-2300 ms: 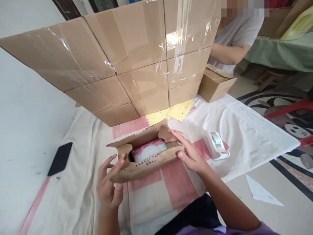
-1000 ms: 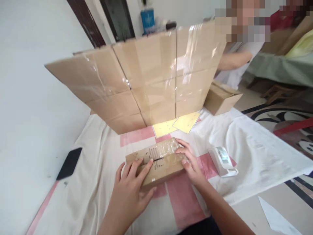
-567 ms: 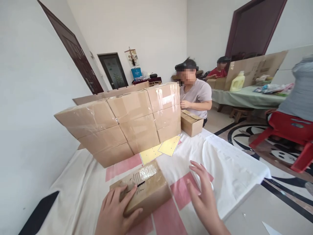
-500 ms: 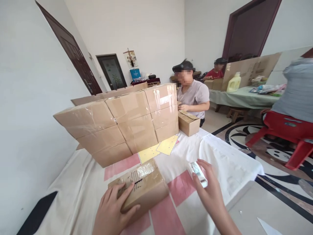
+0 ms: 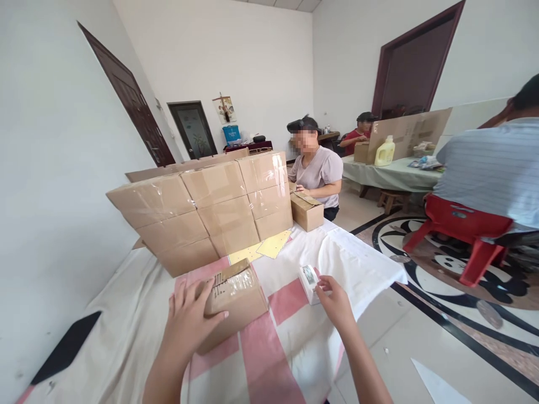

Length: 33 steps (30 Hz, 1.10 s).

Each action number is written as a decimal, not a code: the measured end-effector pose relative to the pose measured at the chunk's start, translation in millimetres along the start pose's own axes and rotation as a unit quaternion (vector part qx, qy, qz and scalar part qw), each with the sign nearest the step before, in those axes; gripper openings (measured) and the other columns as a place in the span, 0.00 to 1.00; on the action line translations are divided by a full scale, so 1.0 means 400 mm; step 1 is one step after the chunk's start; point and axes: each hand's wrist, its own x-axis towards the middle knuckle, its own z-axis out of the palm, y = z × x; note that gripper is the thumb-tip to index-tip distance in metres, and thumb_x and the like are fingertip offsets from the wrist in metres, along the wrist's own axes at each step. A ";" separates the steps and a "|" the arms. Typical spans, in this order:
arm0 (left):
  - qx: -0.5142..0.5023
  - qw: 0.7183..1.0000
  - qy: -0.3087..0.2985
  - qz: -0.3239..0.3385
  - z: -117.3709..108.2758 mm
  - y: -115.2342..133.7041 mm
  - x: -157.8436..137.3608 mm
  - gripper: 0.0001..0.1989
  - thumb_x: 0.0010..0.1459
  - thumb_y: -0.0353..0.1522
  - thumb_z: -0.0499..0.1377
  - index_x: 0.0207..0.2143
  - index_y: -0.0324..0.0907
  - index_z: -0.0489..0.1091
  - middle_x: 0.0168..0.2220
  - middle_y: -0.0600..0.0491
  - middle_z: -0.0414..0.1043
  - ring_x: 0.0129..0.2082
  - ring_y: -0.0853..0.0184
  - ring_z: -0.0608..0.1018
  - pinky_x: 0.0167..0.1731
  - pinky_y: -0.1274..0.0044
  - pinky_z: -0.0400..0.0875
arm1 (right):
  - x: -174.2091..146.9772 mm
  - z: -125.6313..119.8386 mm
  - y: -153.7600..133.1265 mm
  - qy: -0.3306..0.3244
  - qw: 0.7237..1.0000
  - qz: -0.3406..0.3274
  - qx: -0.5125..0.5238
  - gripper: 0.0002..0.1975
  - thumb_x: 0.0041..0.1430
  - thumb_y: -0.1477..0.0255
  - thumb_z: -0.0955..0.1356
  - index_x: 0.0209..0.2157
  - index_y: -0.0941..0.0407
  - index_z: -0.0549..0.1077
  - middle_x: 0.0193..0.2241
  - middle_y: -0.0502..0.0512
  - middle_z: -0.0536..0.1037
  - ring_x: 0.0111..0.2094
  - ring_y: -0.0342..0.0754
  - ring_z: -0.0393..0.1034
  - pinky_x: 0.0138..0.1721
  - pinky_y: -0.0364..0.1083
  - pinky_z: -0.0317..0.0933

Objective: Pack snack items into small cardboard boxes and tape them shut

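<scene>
A taped cardboard box lies on the tablecloth in front of me. My left hand rests over its left end, fingers spread, with the thumb along the near side. To the right a small white box with a picture on its face stands on the cloth. My right hand has its fingertips drawn together at the right edge of that small box, the thumb low and the index finger above. How firmly they grip it is hard to see.
Stacked cardboard boxes form a wall behind, with yellow sheets at their foot. A person sits beyond, by another carton. The table edge drops off at right; a red stool with a seated person stands farther off.
The small white box, held tilted in my right hand before, now stands on the cloth with my fingers at its edge. My left hand has shifted on the carton. The view has moved too.
</scene>
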 end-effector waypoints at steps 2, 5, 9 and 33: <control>0.009 1.000 0.023 0.009 0.003 0.009 0.001 0.39 0.55 0.45 0.62 0.68 0.43 0.63 0.67 0.41 0.62 0.72 0.36 0.50 0.66 0.44 0.48 | 0.009 0.000 0.008 -0.001 1.000 -0.003 0.025 0.21 0.53 0.57 0.65 0.43 0.55 0.73 0.37 0.57 0.81 0.37 0.53 0.76 0.41 0.52 0.70; 0.003 0.993 0.111 0.047 -0.014 0.071 0.012 0.38 0.57 0.43 0.62 0.68 0.41 0.63 0.69 0.39 0.59 0.72 0.34 0.50 0.65 0.41 0.49 | 0.027 0.009 0.021 -0.008 1.000 0.000 0.025 0.19 0.54 0.58 0.65 0.43 0.54 0.72 0.32 0.54 0.81 0.36 0.53 0.77 0.40 0.51 0.68; -0.084 0.966 0.145 0.195 -0.015 0.279 0.028 0.25 0.64 0.37 0.58 0.63 0.47 0.67 0.64 0.43 0.67 0.69 0.45 0.62 0.68 0.48 0.53 | 0.044 0.028 0.022 -0.008 0.999 0.029 -0.014 0.18 0.56 0.61 0.64 0.45 0.55 0.70 0.30 0.53 0.81 0.35 0.53 0.78 0.38 0.50 0.66; -0.429 0.878 -0.074 0.200 0.366 0.557 0.102 0.47 0.45 0.36 0.73 0.67 0.48 0.60 0.67 0.47 0.59 0.65 0.49 0.62 0.66 0.60 0.61 | 0.089 -0.019 -0.028 -0.077 0.986 0.148 -0.023 0.15 0.45 0.60 0.69 0.34 0.54 0.70 0.25 0.51 0.79 0.25 0.48 0.73 0.27 0.45 0.61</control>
